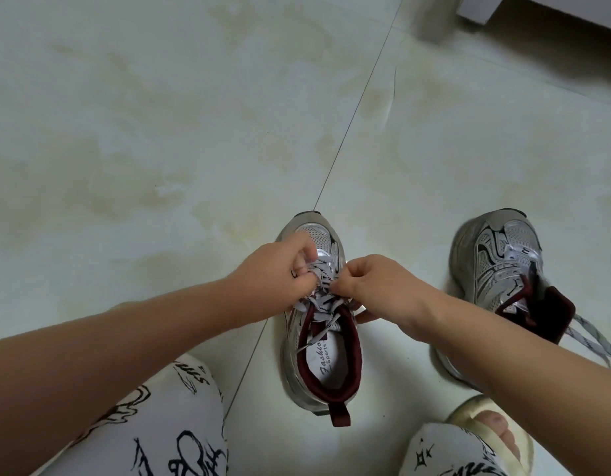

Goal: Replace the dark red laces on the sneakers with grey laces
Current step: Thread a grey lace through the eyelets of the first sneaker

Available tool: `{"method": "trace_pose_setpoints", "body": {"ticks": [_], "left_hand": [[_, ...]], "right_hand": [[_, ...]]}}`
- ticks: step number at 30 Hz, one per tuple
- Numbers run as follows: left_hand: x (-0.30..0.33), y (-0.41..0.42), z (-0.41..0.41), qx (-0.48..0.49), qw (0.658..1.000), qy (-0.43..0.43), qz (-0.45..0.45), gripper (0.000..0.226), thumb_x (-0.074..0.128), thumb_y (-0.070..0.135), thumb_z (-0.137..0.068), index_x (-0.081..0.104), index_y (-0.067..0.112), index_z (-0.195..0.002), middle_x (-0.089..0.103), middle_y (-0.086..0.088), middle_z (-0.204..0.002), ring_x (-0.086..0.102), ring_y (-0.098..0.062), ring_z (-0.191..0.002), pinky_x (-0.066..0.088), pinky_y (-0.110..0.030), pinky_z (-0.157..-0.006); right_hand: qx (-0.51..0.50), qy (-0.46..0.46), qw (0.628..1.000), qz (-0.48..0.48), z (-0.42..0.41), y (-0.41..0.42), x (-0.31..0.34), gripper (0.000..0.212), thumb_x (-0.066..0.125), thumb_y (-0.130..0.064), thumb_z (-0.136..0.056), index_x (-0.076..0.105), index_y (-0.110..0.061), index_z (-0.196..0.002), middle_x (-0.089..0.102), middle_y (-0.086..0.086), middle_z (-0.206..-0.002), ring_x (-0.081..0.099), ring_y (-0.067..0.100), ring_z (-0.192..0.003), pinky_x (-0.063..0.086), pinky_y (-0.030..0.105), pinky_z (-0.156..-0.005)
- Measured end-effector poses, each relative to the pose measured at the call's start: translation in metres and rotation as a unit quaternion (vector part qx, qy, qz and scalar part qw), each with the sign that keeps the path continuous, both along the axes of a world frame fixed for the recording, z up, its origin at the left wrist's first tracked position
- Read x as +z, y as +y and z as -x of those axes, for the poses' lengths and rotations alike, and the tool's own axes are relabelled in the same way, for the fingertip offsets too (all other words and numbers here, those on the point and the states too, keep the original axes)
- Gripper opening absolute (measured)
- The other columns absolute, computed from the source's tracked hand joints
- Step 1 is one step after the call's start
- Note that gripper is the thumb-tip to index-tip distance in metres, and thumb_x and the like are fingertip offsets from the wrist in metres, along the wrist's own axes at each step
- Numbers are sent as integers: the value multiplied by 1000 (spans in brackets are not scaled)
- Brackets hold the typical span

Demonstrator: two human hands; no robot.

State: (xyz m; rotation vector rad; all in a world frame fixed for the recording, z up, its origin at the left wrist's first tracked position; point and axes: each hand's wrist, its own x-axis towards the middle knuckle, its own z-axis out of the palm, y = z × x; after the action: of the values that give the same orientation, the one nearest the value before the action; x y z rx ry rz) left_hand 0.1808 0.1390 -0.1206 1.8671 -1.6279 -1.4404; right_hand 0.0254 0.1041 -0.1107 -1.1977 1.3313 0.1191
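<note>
Two silver sneakers are set on the tiled floor [160,132], toes pointing to twelve o'clock. The near sneaker [319,324] stands at the centre of the view, and its grey lace [323,293] is threaded across the upper eyelets, directly under both hands. The left hand [280,266] is placed at nine o'clock of the lacing, its grip curled and pinched on a strand of the grey lace; the right hand [376,283] is placed at three o'clock, its grip likewise clamped on the lace with thumb and forefinger together. One loose lace end is trailed toward six o'clock over the white insole (printed with a script logo), which is seen inside the dark red collar of the shoe; nothing else is held in that opening. The second sneaker [503,269] lies well apart at three o'clock, tilted, with its dark red tongue folded outward and a grey speckled lace [596,341] trailed from it toward five o'clock. Patterned white trousers [160,424] and a cream slipper [496,438] are seen along the lower edge.
</note>
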Motion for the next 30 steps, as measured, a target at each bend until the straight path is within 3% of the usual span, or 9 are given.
{"method": "trace_pose_setpoints", "body": {"ticks": [2,6,11,14,18,23,25,27,30], "left_hand": [[3,0,-7,-22,998,44,-36,16,62,6,-81,56,21,-82,54,8,-63,47,-2,-50,39,-14,-52],[2,-3,-11,-15,999,24,-43,25,72,2,-74,56,20,-66,55,9,-55,49,3,-46,42,-11,-51],[-4,6,3,81,994,-62,37,23,57,5,-77,42,18,-66,46,2,-57,40,-14,-54,34,-26,-54],[-7,9,4,106,992,-49,49,25,55,6,-79,40,21,-68,41,5,-55,35,-13,-53,32,-26,-54],[-4,14,6,22,999,-8,28,26,67,18,-76,44,22,-67,44,7,-55,37,-10,-52,33,-24,-55],[-9,18,4,28,1000,0,8,29,75,17,-70,47,20,-65,47,5,-59,39,-11,-55,36,-28,-57],[-10,22,4,49,999,7,18,27,75,15,-70,48,19,-67,48,4,-61,42,-12,-57,41,-33,-59],[-11,25,5,57,998,0,35,26,75,15,-70,49,19,-68,49,6,-62,44,-12,-59,45,-36,-63],[-11,29,5,42,996,-20,70,26,74,17,-69,48,21,-68,49,7,-65,47,-12,-63,45,-32,-64]], "right_hand": [[-8,-3,1000,-15,1,0,0,8,57,-16,-88,58,-12,-81,58,8,-78,52,16,-66,49,25,-63],[4,-4,1000,-13,0,1,0,10,57,-18,-89,59,-11,-82,58,9,-78,53,17,-68,49,28,-66],[60,17,997,52,-1,4,1,25,63,-23,-86,49,-15,-66,54,6,-72,51,18,-69,51,40,-75],[59,7,997,45,1,3,0,22,60,-19,-88,51,-14,-68,55,8,-74,51,19,-71,51,41,-75],[-17,-65,996,-60,8,1,6,15,52,-13,-91,58,-11,-78,58,7,-79,53,14,-73,49,26,-68],[-203,-184,938,-210,23,-5,8,32,45,-9,-88,67,-9,-65,58,10,-82,54,19,-83,48,43,-79],[-242,-185,927,-219,25,-4,7,33,44,-10,-87,63,-9,-61,59,13,-83,54,23,-87,49,48,-84],[-206,-139,954,-166,24,-3,6,30,48,-16,-89,58,-14,-61,58,10,-80,53,22,-85,50,49,-86],[-49,-60,996,-53,15,-2,9,28,58,-35,-87,60,-18,-65,57,2,-75,52,15,-74,52,38,-75]]}}
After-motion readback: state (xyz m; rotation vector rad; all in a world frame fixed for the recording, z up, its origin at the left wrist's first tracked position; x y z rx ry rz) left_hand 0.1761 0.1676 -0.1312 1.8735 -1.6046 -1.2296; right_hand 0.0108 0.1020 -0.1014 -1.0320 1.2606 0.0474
